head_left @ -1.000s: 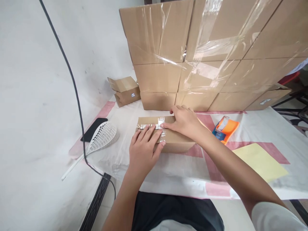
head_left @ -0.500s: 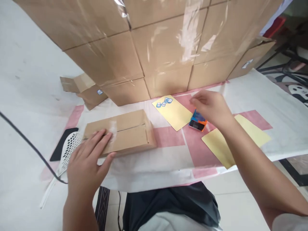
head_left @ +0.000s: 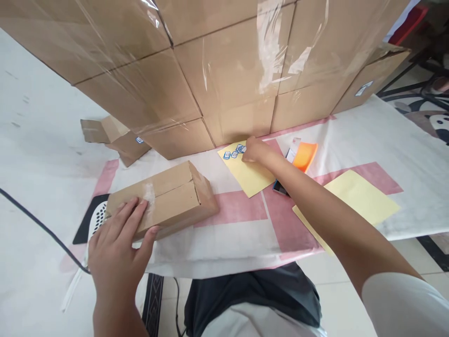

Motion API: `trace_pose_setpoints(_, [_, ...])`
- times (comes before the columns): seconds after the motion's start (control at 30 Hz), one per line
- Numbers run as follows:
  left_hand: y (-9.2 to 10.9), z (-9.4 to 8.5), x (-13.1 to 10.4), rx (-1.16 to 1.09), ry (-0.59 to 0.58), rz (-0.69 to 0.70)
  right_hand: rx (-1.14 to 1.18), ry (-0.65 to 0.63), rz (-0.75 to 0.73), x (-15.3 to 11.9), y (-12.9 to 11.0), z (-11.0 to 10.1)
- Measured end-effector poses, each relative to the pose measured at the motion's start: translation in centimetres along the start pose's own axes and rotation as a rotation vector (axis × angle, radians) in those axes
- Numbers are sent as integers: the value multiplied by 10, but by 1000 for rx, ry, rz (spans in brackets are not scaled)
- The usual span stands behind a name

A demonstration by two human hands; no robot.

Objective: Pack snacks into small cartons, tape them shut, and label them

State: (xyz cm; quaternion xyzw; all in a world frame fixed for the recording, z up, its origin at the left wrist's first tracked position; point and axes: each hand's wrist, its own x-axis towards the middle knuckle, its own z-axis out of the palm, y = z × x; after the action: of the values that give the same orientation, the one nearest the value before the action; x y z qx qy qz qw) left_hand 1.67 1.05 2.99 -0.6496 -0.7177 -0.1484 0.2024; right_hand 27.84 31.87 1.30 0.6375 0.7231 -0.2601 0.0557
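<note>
A closed cardboard box (head_left: 175, 194) with clear tape lies at the left of the cloth-covered table. My left hand (head_left: 119, 234) rests on its near left end, fingers spread. My right hand (head_left: 253, 150) is over the upper part of a yellow sheet (head_left: 250, 175), its fingers closed beside small blue-and-white stickers (head_left: 234, 154). Whatever its fingertips may hold is hidden. Under and behind my right forearm sits an orange and blue tape dispenser (head_left: 304, 157), partly covered by the arm.
Taped cardboard boxes (head_left: 231, 65) form a wall along the back. A small open box (head_left: 128, 145) stands at the back left. More yellow sheets (head_left: 361, 196) lie at the right. A white perforated paddle (head_left: 96, 217) and a dark cable (head_left: 42, 229) are at the left.
My right hand has moved left from above the dispenser to the stickers on the yellow sheet. The dispenser now shows its orange side. The box under my left hand has turned slightly.
</note>
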Motion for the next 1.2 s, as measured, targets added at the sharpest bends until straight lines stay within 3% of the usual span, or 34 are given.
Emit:
trace_pose_setpoints(0.27, [3,0,4,-9,60,55,233,89,-65,2,5,8])
trace_pose_setpoints(0.43, [6,-3,4,-19,64,37,698,-2,-374,-27,7,2])
trace_pose_setpoints(0.5, [13,-7,5,-29,154,78,881,-44,-494,-48,13,0])
trace_pose_setpoints(0.57, [29,-13,8,-104,351,148,932,-108,-563,-73,21,-2])
trace_pose_setpoints(0.63, [54,-19,15,-265,523,237,926,-181,-625,-98,29,-2])
trace_pose_setpoints(0.7, [86,-24,26,-403,579,310,923,-226,-672,-120,38,1])
trace_pose_setpoints(0.8, [133,-26,47,-405,438,323,951,-273,-739,-142,48,7])
trace_pose_setpoints(0.9, [162,-22,66,-372,283,251,980,-288,-860,-148,55,15])
trace_pose_setpoints(1.07, [170,-12,77,-442,170,230,1035,-276,-996,-145,63,25])
trace_pose_setpoints(1.2, [166,-10,82,-531,35,273,904,-166,-1036,-145,65,22])
